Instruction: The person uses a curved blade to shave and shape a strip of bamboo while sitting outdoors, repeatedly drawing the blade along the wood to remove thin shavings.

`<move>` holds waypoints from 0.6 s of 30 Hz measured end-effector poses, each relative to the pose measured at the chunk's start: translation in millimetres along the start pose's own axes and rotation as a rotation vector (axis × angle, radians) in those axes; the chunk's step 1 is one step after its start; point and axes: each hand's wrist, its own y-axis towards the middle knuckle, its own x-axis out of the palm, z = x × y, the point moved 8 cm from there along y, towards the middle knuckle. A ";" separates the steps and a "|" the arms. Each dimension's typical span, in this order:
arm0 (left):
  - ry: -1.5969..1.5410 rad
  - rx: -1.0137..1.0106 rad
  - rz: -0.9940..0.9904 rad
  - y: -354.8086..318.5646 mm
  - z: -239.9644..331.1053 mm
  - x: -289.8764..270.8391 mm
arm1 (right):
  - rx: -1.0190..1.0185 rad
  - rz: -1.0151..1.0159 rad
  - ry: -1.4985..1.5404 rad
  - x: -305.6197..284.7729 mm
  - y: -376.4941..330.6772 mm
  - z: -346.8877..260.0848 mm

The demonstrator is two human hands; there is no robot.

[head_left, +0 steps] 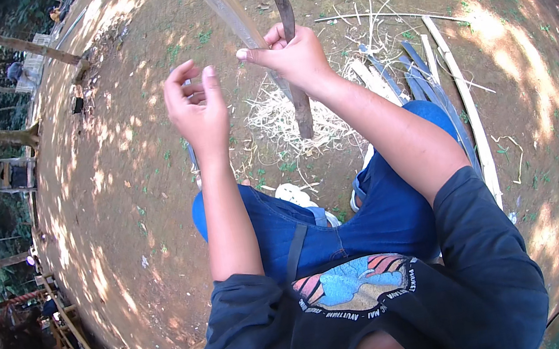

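My right hand is closed round a dark, hooked tool, sickle-like in outline. Its upper end curves left; its straight lower end shows below my wrist. A long pale strip, perhaps bamboo, slants down past my right thumb and behind the hand. Whether the thumb presses on it I cannot tell. My left hand is raised to the left of the strip, apart from it, fingers loosely bent and thumb up, with nothing visible in it. Under both hands lies a heap of thin pale shavings.
Dark flat strips and a long pale pole lie on the ground beside my right knee. A thin stick lies beyond the shavings. Tree trunks and a wooden structure stand along the left.
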 end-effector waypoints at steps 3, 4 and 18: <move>0.006 0.138 -0.187 4.1 40.0 28.6 | 0.011 -0.012 0.078 5.4 0.6 -0.6; 0.062 0.212 -0.239 5.8 49.1 34.9 | 0.002 -0.017 0.124 8.0 -0.2 -0.7; -0.142 -0.048 -0.439 45.8 22.9 64.9 | 0.090 -0.002 0.074 -30.2 7.6 -4.2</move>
